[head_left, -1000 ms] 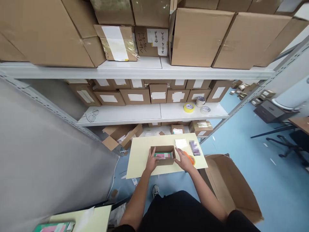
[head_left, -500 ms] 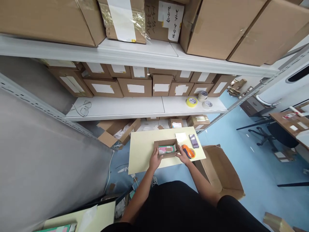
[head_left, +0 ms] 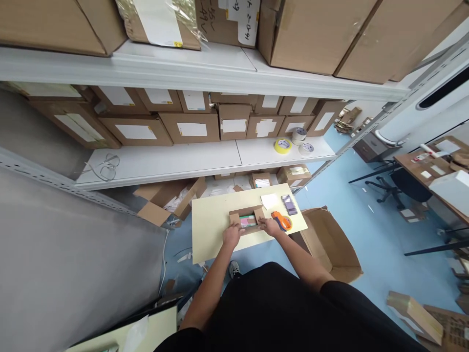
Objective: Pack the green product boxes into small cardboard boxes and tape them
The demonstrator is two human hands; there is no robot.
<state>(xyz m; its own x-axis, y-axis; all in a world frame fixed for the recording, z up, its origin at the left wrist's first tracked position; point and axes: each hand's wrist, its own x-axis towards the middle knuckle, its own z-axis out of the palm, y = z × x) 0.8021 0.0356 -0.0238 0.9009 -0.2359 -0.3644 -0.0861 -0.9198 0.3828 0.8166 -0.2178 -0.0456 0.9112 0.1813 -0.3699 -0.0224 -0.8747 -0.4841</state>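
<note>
A small open cardboard box [head_left: 246, 211] stands on the pale yellow tabletop [head_left: 208, 234]. Inside it lies a pink and green package [head_left: 249, 221], partly covered by the box's end flaps, which lean inward. My left hand [head_left: 232, 234] is at the near left corner, its fingers closed on the left flap. At the right end, my right hand [head_left: 269, 226] has its fingers bent over the right flap. Just right of that hand lies an orange and blue tape dispenser [head_left: 281, 221] with yellow tape. A white paper [head_left: 269, 201] and a pixelated dark item [head_left: 289, 205] lie behind it.
Metal shelving [head_left: 164, 164] with several labelled cartons rises in front, with tape rolls [head_left: 283, 145] on its middle shelf. A large open carton [head_left: 330, 239] is on the floor at the right. Another open carton [head_left: 170, 198] sits left behind the table.
The box's two end flaps have been folded inward over the package. Both hands have moved from the box's sides onto these flaps. The camera view has shifted slightly.
</note>
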